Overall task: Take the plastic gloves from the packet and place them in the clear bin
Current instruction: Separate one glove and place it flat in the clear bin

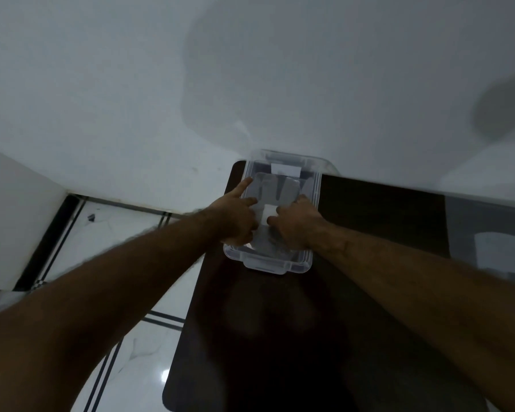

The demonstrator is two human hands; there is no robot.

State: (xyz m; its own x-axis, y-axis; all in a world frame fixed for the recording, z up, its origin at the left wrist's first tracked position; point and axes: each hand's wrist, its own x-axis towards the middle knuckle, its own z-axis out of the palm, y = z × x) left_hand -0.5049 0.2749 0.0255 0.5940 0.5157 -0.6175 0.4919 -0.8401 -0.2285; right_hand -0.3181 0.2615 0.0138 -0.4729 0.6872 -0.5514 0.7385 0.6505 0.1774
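Biggest thing here is the wall (pixel 131 84), plain white, filling the whole upper half with a couple of soft shadows on it. Below that, the dark surface (pixel 384 209) runs from the middle out toward 3 o'clock and down to 6, with white tiled floor (pixel 149 352) showing at 7 to 9 o'clock.

Both forearms come in from the bottom corners and meet over the bin (pixel 315 203), which sits at the far edge of the surface, up against the wall, roughly 12 o'clock from where the arms cross the frame. It's clear plastic with rounded corners and a handle lip at the near end.

Inside the bin lies the packet (pixel 275 190), a flat see-through sleeve with a small white patch in the middle. Whether the gloves are still in it, can't tell, it's all too filmy and dim.

Left hand (pixel 239 220) is on the 9 o'clock side of the bin, index finger stretched out and pressing near the packet's far corner, other fingers curled loosely at its edge. Right hand (pixel 295 223) is at the 3 o'clock side, fingers bent down onto the packet near the white patch; looks like a pinch but I honestly can't tell.
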